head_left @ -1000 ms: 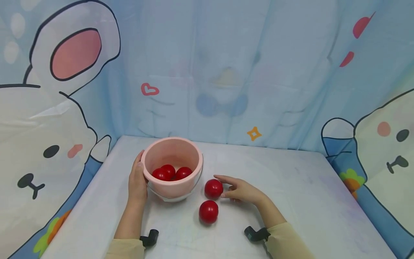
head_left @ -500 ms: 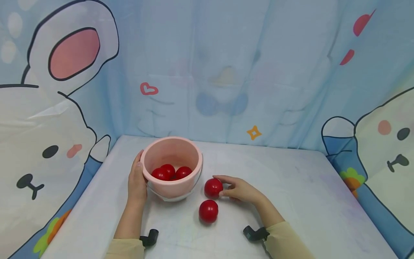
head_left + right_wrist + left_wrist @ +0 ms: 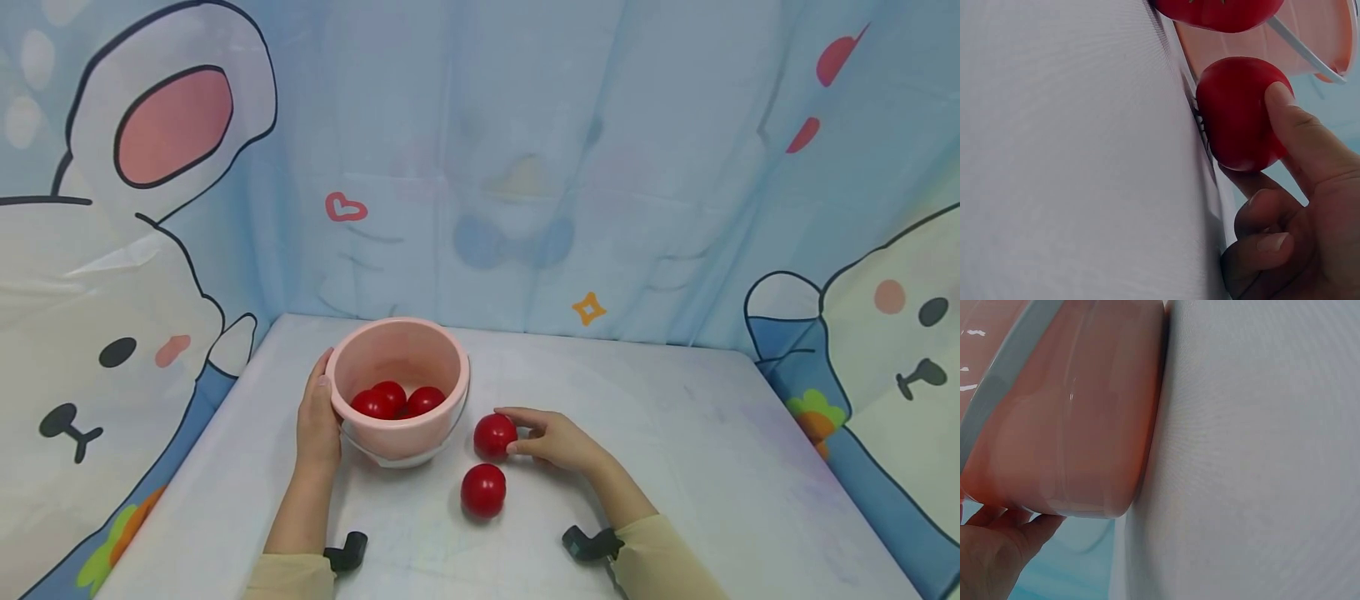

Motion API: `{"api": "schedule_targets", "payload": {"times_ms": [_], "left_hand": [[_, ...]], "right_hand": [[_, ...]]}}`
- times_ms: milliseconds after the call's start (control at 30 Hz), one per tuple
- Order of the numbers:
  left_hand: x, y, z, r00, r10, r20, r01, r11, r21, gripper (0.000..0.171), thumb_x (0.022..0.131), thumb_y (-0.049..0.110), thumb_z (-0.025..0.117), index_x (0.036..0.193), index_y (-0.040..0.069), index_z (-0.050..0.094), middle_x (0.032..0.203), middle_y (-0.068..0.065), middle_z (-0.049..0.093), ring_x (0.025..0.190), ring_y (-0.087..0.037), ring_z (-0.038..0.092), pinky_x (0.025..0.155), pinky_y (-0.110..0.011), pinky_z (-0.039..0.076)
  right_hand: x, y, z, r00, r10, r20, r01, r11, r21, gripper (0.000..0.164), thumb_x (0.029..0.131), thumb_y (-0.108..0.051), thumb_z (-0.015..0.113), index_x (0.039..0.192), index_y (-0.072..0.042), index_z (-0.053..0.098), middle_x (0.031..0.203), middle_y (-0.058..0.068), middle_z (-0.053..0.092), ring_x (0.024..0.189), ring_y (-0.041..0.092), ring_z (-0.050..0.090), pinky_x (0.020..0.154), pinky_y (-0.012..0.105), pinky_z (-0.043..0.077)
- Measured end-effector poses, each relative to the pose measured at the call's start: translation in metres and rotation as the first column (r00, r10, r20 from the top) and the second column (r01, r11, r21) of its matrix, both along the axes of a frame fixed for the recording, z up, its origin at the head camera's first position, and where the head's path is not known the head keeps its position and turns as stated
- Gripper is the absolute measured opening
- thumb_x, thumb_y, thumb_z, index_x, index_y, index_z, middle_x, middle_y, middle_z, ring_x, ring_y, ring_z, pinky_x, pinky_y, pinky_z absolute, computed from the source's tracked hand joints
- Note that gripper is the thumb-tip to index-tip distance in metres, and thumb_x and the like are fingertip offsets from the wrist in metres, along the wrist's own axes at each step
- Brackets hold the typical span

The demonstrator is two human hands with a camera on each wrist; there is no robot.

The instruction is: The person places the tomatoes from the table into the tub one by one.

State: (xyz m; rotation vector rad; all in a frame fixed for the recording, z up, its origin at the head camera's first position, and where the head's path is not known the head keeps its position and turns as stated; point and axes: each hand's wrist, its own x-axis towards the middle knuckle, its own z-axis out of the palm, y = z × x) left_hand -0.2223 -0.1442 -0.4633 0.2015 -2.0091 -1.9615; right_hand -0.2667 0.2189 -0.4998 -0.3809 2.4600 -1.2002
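A pink bucket (image 3: 390, 435) stands upright on the white table, its white handle (image 3: 405, 461) hanging down in front. Against its left side my left hand (image 3: 318, 425) holds the wall just below the rim; the left wrist view shows the fingers (image 3: 1007, 517) touching the bucket. Inside lie several red tomatoes (image 3: 425, 400). To the right of the bucket, my right hand (image 3: 562, 442) pinches a red tomato (image 3: 1238, 115) between thumb and fingers, low at the tabletop. Another tomato (image 3: 483, 490), with a green leafy top in the right wrist view, sits nearer to me.
The white cloth-covered table (image 3: 675, 467) reaches back to a pale blue printed curtain (image 3: 525, 100). Cartoon bears appear on the curtain at both sides. Each wrist carries a black camera mount (image 3: 592, 543).
My right hand has shifted slightly left, and its thumb and fingers have closed on the tomato. The left hand and the bucket have stayed in place.
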Motion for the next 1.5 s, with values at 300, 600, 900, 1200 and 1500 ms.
{"api": "schedule_targets", "payload": {"times_ms": [300, 600, 900, 1200, 1500], "left_hand": [[0.000, 0.000, 0.000, 1.000, -0.011, -0.013, 0.012, 1.000, 0.005, 0.045, 0.101, 0.051, 0.041, 0.145, 0.053, 0.036, 0.151, 0.022, 0.039, 0.141, -0.011, 0.038, 0.107, -0.048, 0.047], [-0.001, -0.001, -0.001, 1.000, -0.005, 0.000, 0.004, 1.000, 0.006, 0.045, 0.100, 0.053, 0.040, 0.145, 0.053, 0.036, 0.152, 0.021, 0.039, 0.142, -0.012, 0.038, 0.107, -0.048, 0.046], [0.000, -0.001, -0.002, 1.000, -0.011, -0.008, 0.011, 1.000, 0.007, 0.045, 0.100, 0.054, 0.039, 0.145, 0.053, 0.036, 0.152, 0.022, 0.039, 0.142, -0.011, 0.038, 0.108, -0.048, 0.046], [-0.002, -0.002, -0.002, 1.000, -0.017, -0.025, 0.018, 1.000, 0.008, 0.045, 0.100, 0.052, 0.040, 0.145, 0.052, 0.036, 0.152, 0.021, 0.040, 0.142, -0.012, 0.038, 0.108, -0.050, 0.045], [-0.002, -0.002, -0.003, 1.000, -0.017, -0.015, 0.017, 1.000, -0.001, 0.046, 0.100, 0.053, 0.042, 0.145, 0.053, 0.036, 0.151, 0.023, 0.040, 0.141, -0.011, 0.038, 0.107, -0.048, 0.047]], "right_hand": [[-0.005, 0.002, 0.020, 0.999, -0.014, -0.042, 0.015, 1.000, 0.010, 0.061, 0.079, -0.050, 0.078, 0.135, -0.050, 0.054, 0.136, -0.004, 0.059, 0.069, 0.023, 0.059, 0.058, 0.032, 0.052], [-0.023, 0.002, 0.067, 0.995, -0.010, -0.095, 0.013, 1.000, 0.026, 0.062, 0.077, -0.054, 0.078, 0.134, -0.053, 0.053, 0.135, -0.004, 0.060, 0.057, 0.027, 0.053, 0.051, 0.031, 0.049], [-0.042, 0.001, 0.121, 0.991, 0.029, -0.133, -0.028, 1.000, 0.007, 0.060, 0.081, -0.052, 0.076, 0.135, -0.051, 0.052, 0.129, -0.002, 0.061, 0.059, 0.028, 0.052, 0.052, 0.031, 0.048], [-0.056, -0.013, 0.160, 0.982, 0.108, -0.154, -0.105, 0.994, 0.024, 0.059, 0.081, -0.049, 0.077, 0.135, -0.050, 0.053, 0.125, -0.002, 0.063, 0.055, 0.022, 0.047, 0.050, 0.031, 0.047], [-0.068, -0.038, 0.187, 0.965, 0.227, -0.129, -0.222, 0.974, 0.054, 0.057, 0.081, -0.049, 0.077, 0.133, -0.051, 0.055, 0.121, -0.004, 0.065, 0.055, 0.021, 0.045, 0.052, 0.031, 0.045]]}}
